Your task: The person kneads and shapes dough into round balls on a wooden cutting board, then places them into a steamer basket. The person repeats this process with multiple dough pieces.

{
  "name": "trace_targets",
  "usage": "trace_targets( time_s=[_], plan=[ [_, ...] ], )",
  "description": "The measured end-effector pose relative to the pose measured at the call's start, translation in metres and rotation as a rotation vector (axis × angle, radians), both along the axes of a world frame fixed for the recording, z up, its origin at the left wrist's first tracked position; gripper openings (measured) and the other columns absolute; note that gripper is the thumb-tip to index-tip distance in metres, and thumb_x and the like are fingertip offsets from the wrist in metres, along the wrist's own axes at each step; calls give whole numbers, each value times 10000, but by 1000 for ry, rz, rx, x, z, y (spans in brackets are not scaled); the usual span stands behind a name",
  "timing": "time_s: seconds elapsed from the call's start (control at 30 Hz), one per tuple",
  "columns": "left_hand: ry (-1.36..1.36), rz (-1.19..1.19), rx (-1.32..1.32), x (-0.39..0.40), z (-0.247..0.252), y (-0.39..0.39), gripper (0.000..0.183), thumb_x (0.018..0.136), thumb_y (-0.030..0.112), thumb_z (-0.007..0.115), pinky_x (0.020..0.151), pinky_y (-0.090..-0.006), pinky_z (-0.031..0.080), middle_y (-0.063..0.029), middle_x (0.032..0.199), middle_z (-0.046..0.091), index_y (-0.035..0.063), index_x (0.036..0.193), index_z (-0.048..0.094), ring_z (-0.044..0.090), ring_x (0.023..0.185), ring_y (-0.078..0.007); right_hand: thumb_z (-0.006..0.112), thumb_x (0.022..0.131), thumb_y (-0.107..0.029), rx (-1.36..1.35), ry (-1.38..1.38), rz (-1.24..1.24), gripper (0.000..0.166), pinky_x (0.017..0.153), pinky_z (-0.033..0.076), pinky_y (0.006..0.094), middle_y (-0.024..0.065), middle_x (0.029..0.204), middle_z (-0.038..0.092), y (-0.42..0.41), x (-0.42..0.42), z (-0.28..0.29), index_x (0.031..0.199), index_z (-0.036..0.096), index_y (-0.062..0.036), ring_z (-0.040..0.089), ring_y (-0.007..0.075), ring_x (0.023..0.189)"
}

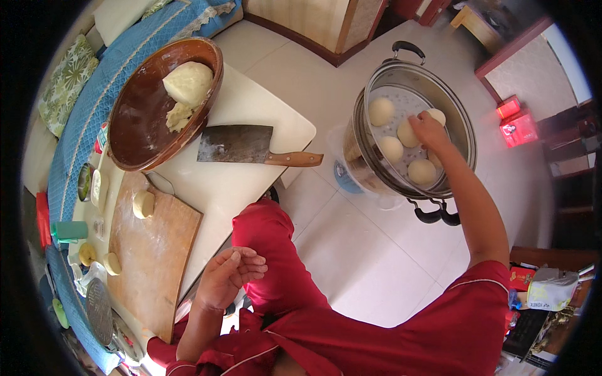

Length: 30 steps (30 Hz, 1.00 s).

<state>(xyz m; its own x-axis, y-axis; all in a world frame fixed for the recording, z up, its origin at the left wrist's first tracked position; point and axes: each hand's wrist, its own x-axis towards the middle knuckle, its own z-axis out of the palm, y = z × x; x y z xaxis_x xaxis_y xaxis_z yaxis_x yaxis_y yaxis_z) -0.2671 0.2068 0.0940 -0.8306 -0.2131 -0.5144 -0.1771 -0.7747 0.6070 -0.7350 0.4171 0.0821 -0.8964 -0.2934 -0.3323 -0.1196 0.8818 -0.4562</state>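
Observation:
My right hand (429,131) reaches into a steel steamer pot (463,105) on the right, its fingers bunched against a round dough ball (407,133). Whether the fingers grip that ball is hidden by the hand. Several more pale dough balls (381,112) sit apart on the perforated steamer floor (400,94). Above my lap my left hand (235,272) is raised with nothing in it, palm turned up and fingers loosely bent. The wooden board (155,244) lies left of it on the table, carrying a cut dough piece (143,204) and another (112,263) near its far edge.
A brown glazed basin (141,108) holds a large dough lump (189,84). Beside it lies a cleaver (235,144), its wooden handle jutting past the edge of the white table (263,103). Small dishes, a green container (69,230) and a round metal grater (99,310) line the far side.

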Motion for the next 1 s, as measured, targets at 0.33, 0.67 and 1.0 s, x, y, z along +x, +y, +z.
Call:
trace_targets(
  time_s=[0.33, 0.67, 1.0],
  plan=[
    [-7, 22, -2, 6, -8, -1, 293, 959, 218, 414, 843, -382, 502, -172, 1018, 617, -23, 1061, 548, 618, 941, -273, 723, 634, -241, 1, 365, 692, 661, 917, 417, 393, 212, 1130, 524, 26, -1, -10, 1240, 485, -125, 530, 377, 1014],
    [-21, 41, 12, 5, -11, -3, 290, 964, 207, 399, 838, -373, 501, -170, 1013, 616, -28, 1055, 542, 618, 934, -272, 693, 668, -266, 65, 409, 615, 552, 846, 450, 415, 208, 1039, 542, 21, 1, -17, 1166, 532, -92, 546, 382, 948],
    [-47, 62, -18, 9, -11, -5, 293, 964, 212, 400, 838, -383, 500, -172, 1007, 621, -23, 1057, 547, 618, 941, -277, 663, 692, -184, -153, 338, 272, 596, 918, 431, 354, 169, 1208, 543, 68, -90, 6, 1254, 489, -90, 542, 283, 1090]
  ],
)
